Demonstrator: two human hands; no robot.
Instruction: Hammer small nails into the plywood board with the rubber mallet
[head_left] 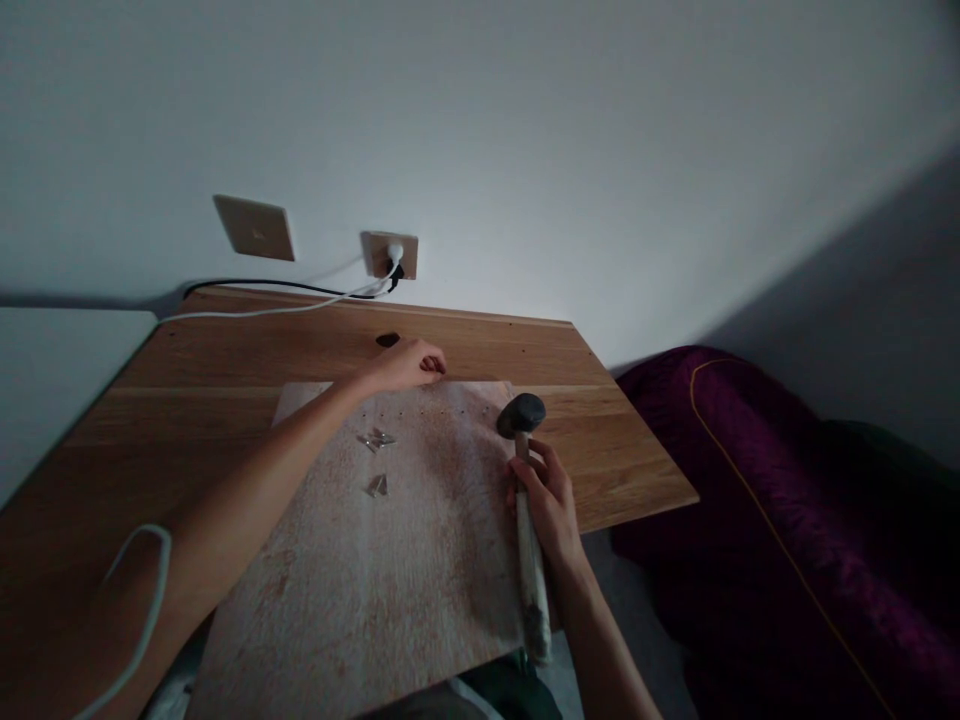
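Observation:
My right hand (551, 500) is wrapped round the wooden handle of a mallet (533, 570). Its dark head (521, 415) points away from me, over the right edge of a worn, pale board (405, 560). At the board's far edge, my left hand (411, 366) has its fingers curled together; whatever they may hold is hidden. Two small groups of nails, a farther one (376, 440) and a nearer one (377, 486), lie loose on the board. A row of small dark marks, holes or nail heads, runs along its far side.
The board rests on a wooden tabletop (622, 450) with a dark cable hole (388, 340). Behind, a wall socket (409, 262) feeds a white cord (277, 311) and a black one (262, 283). A white surface (60, 370) adjoins at left; purple fabric (675, 420) lies right.

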